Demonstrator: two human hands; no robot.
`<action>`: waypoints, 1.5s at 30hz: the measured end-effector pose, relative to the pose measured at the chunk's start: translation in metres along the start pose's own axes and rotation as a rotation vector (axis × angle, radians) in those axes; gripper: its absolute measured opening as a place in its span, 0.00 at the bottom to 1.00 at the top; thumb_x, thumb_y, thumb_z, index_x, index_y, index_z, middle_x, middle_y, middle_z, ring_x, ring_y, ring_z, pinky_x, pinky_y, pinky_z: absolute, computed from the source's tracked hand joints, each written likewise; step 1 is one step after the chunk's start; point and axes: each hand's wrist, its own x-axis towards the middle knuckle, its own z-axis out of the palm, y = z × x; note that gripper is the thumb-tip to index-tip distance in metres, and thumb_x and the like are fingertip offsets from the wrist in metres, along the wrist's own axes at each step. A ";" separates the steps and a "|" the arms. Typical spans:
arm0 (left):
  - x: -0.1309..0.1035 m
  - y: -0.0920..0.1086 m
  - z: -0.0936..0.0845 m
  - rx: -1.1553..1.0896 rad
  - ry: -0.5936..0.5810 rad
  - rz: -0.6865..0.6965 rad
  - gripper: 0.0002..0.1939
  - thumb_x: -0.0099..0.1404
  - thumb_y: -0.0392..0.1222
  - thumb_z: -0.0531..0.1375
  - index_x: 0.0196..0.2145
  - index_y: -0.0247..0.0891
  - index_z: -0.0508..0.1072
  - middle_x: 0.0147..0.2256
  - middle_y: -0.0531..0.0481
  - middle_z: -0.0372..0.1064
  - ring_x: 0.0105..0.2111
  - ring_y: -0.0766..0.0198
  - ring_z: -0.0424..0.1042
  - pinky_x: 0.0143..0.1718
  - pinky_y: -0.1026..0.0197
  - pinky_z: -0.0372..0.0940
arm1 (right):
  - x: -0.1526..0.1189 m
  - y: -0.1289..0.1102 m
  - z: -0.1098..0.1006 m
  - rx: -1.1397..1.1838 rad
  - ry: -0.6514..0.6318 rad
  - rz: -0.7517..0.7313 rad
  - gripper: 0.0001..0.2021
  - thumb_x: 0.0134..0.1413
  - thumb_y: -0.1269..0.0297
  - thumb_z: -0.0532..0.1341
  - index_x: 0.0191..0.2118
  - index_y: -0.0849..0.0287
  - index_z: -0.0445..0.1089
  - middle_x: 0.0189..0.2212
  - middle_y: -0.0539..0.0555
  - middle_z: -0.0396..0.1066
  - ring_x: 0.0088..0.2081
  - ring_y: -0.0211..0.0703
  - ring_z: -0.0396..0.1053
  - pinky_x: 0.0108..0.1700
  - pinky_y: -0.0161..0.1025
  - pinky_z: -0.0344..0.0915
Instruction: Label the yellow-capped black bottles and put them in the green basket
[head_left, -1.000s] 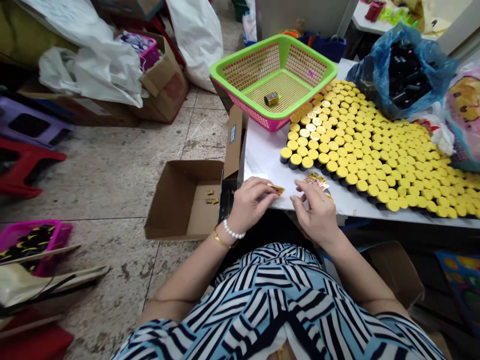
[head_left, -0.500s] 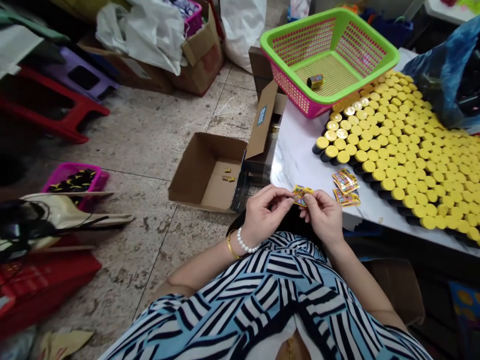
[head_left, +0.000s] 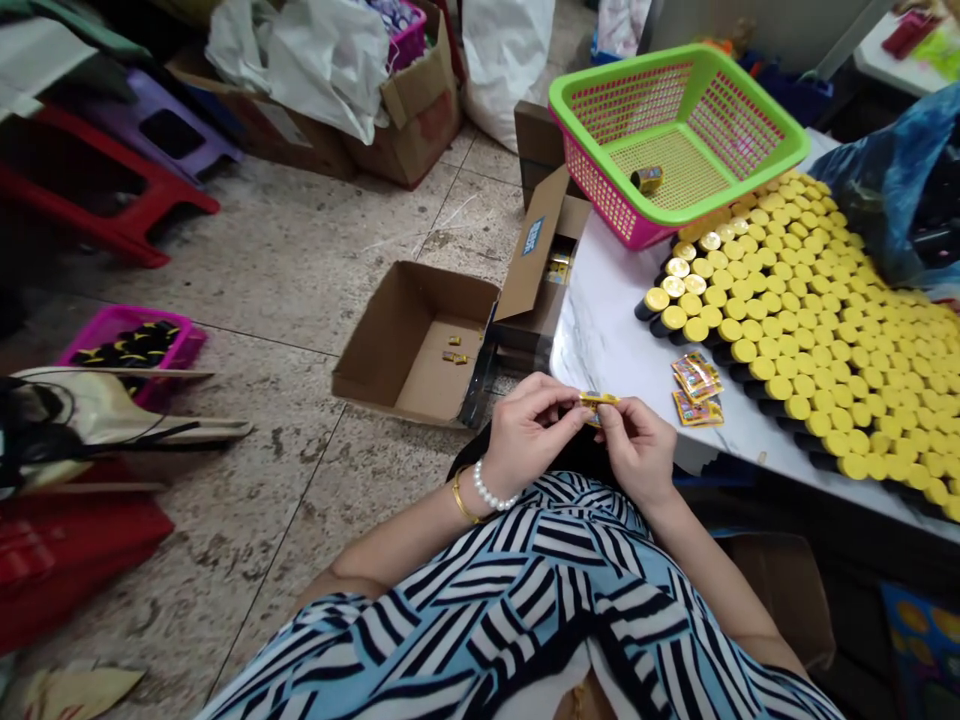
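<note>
Grip on both sides is a narrow pinch: the left hand [head_left: 531, 430] and the right hand [head_left: 641, 445] hold opposite ends of a small yellow wrapper [head_left: 600, 398] between thumb and fingers, in front of the body by the surface's [head_left: 626, 280] near edge. Whether it is folded or seen edge-on, I cannot tell. Handling it well likely calls for light, even pressure at both ends, since something so thin could crease or tear, and for level wrists so it does not twist. More wrappers [head_left: 697, 388] lie overlapping on the surface, within easy reach of the right hand; beyond them, yellow-topped containers [head_left: 802, 320] stand packed together, best left unbumped by that elbow.
</note>
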 end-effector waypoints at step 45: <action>-0.016 -0.042 0.010 -0.546 -0.305 -0.474 0.22 0.56 0.50 0.73 0.43 0.30 0.83 0.24 0.52 0.70 0.21 0.74 0.57 0.22 0.67 0.51 | -0.016 0.013 -0.025 -0.492 -0.153 -0.363 0.01 0.61 0.71 0.66 0.37 0.58 0.76 0.27 0.49 0.73 0.27 0.37 0.70 0.32 0.35 0.64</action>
